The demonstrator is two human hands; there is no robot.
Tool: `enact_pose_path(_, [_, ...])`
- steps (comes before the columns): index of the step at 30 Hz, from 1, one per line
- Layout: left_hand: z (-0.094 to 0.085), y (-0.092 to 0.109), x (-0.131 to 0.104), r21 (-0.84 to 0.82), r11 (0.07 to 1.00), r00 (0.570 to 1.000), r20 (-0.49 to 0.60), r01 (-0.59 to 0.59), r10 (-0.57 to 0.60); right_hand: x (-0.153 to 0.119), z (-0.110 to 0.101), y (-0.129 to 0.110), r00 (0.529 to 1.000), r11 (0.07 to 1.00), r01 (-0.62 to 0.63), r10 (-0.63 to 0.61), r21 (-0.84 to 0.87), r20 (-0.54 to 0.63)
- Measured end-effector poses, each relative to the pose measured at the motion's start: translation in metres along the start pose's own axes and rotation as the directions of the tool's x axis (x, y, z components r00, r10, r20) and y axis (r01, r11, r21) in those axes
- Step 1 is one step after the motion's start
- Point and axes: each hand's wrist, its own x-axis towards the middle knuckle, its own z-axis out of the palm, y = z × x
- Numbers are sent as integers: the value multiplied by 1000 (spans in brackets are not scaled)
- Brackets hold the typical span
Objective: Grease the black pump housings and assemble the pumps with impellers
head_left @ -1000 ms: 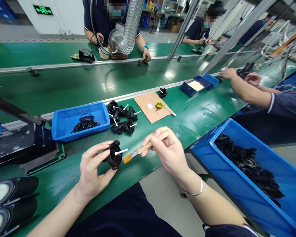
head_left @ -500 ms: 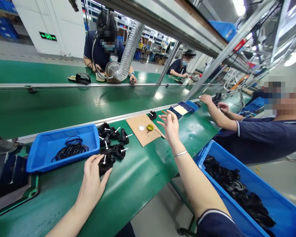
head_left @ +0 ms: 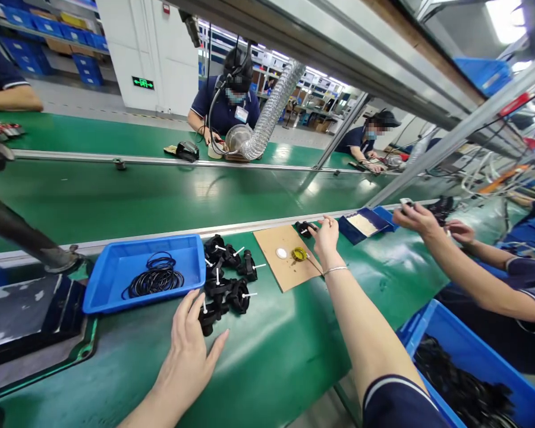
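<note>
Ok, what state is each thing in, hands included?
Left hand, open, beside the nearest black part
Right hand, at the far black part, grip unclear
Blue tray, open, holding black rings
Cardboard, flat on the green bench
Yellow dish, open-topped, on the cardboard
Blue bin, open, partly filled
Exit sign, lit

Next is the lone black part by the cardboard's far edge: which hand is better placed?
Right, I'd judge: the right hand is at that lone black part, while the left hand is farther off, by the black cluster.
</note>
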Motion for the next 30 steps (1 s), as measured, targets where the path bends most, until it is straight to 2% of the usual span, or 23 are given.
enact_pose_path(3, [0,-1,0,-6,1000,1000,-3,-13,13,-11,-3,-20,996,999,36,-37,21,79])
enact_pose_path(5, [-1,-3,1,-10,1000,1000,-21,-10,9,-27,-6,-42,985,996,74,-81,52,150])
enact_pose_path(7, [-5,-3,1,-18,1000,997,-72,-22,21,-51,-12,-70,965,989,112,-130,93,228])
enact_pose_path(9, [-13,2,0,-55,995,986,-148,-82,73,-85,-23,-99,924,981,127,-171,147,342])
enact_pose_path(11, [-23,14,-3,-151,976,977,-169,-159,133,-128,-38,-126,839,975,80,-177,205,515])
enact_pose_path(13, [-34,32,-8,-353,923,987,-80,-156,136,-175,-57,-145,753,981,-45,-92,190,652])
enact_pose_path(15, [-43,51,-14,-603,798,992,92,-18,92,-221,-74,-152,651,968,-211,33,139,758])
enact_pose_path(17, [-50,66,-20,-787,594,963,259,167,72,-262,-88,-150,518,920,-388,168,56,839])
enact_pose_path(19, [-55,73,-24,-858,399,918,388,324,87,-292,-98,-140,414,861,-509,240,5,878])
enact_pose_path(20, [-57,74,-26,-857,335,891,443,391,95,-303,-100,-134,392,840,-542,250,3,885])
enact_pose_path(22, [-63,74,-28,-807,287,830,554,516,67,-319,-103,-122,400,821,-570,248,28,882])
enact_pose_path(25, [-73,74,-30,-715,278,757,648,641,-80,-328,-101,-111,418,824,-564,231,52,879])
enact_pose_path(27, [-80,77,-31,-683,163,702,689,712,-180,-326,-99,-109,444,850,-523,208,64,872])
enact_pose_path(28, [-83,78,-31,-665,65,662,719,744,-211,-322,-98,-109,481,872,-483,189,80,856])
enact_pose_path(30, [-88,79,-29,-607,-164,570,790,777,-225,-306,-97,-109,619,925,-356,123,137,776])
